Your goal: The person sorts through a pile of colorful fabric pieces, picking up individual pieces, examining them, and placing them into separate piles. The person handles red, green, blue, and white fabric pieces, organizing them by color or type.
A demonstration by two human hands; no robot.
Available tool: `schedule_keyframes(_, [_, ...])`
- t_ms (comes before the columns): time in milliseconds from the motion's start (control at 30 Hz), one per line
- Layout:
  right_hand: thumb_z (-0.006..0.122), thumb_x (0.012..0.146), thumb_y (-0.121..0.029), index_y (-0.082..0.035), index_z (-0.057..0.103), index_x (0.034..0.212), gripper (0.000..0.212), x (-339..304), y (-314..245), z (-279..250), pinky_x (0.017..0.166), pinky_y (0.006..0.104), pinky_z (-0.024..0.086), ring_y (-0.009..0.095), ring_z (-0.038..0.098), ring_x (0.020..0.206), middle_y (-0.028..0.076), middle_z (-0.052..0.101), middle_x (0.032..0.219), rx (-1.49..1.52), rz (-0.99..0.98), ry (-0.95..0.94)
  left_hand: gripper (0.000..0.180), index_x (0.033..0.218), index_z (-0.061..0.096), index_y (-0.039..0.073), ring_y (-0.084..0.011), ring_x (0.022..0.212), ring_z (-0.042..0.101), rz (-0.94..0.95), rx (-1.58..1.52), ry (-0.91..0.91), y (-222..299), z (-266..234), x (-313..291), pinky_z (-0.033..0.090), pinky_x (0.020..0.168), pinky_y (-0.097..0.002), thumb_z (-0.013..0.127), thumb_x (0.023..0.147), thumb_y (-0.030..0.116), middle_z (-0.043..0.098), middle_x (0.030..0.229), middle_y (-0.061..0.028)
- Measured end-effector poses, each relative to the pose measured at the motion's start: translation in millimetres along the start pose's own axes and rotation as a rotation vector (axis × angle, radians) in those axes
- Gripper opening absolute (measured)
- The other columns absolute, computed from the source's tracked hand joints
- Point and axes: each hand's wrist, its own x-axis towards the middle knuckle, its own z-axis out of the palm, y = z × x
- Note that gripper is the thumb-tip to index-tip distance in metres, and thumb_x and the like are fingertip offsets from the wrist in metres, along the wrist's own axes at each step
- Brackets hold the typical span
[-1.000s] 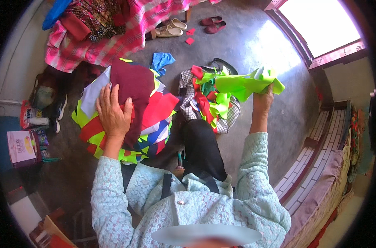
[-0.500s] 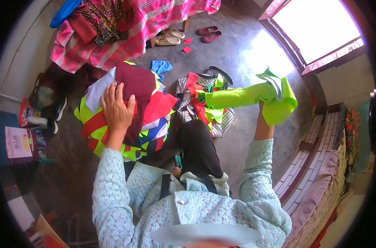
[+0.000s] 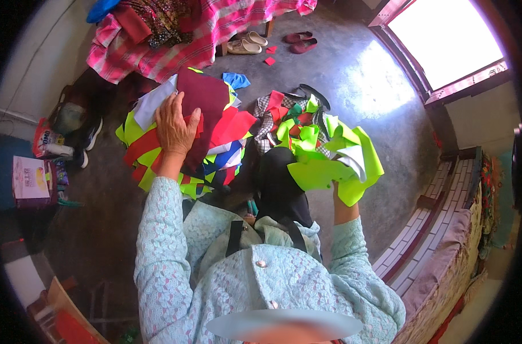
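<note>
A heap of cut cloth pieces [image 3: 137, 135] in neon green, red, blue and white rises at my left, topped by a maroon cloth [image 3: 206, 94]. My left hand [image 3: 178, 129] lies on the heap, fingers stretched out, beside a pale grey piece [image 3: 156, 103]. On the other side my right hand [image 3: 338, 198] carries neon green cloth pieces [image 3: 361, 166] with a white strip [image 3: 354, 159] among them. The cloth hides its fingers. The held cloth hangs over the near right side of a checkered bag [image 3: 265, 123] that contains red and green scraps [image 3: 278, 102].
Beyond the heap stands a low bed or table under a pink plaid cover [image 3: 175, 60]. Pale shoes [image 3: 245, 47], dark red shoes [image 3: 301, 45] and two red scraps lie on the floor. A blue cloth [image 3: 236, 80] is behind the heap. At right is a slatted bench [image 3: 416, 226].
My right hand has come down and inward with the green cloth, which now droops closer to my knee and the bag. My left hand remains on the heap.
</note>
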Motion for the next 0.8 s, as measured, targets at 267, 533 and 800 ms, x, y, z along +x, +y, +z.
schedule_keyframes(267, [0.059,0.093,-0.026,-0.003,0.052,0.121,0.038,-17.9,-8.9,11.2,0.076,0.0328,0.053,0.02,0.063,0.092,0.01,0.062,0.108,0.429,0.29,-0.02,0.041,0.114,0.059,0.004,-0.0357,0.118,0.051,-0.007,-0.456,0.038,45.7,-27.2,7.1,0.04,0.102,-0.0423,0.07,0.077,0.017,0.054,0.127,-0.0186])
schedule_keyframes(533, [0.057,0.093,-0.029,-0.003,0.05,0.126,0.043,-49.7,-19.5,9.2,0.079,0.0355,0.054,0.023,0.064,0.095,0.012,0.062,0.113,0.847,0.583,-0.084,0.062,0.126,0.055,0.014,-0.0313,0.131,0.043,0.303,-1.042,-0.838,198.0,-0.1,-72.0,0.044,0.101,-0.0378,0.075,0.068,0.004,0.034,0.149,-0.0118])
schedule_keyframes(800, [0.054,0.094,-0.033,-0.003,0.048,0.131,0.048,-58.2,-53.9,-5.2,0.081,0.0382,0.055,0.026,0.065,0.098,0.013,0.062,0.118,1.242,0.705,-0.257,0.027,0.095,0.065,0.003,-0.0286,0.094,0.062,0.224,-1.018,-0.753,169.2,-22.8,-125.2,0.049,0.083,-0.0366,0.076,0.07,0.008,0.065,0.096,-0.0097])
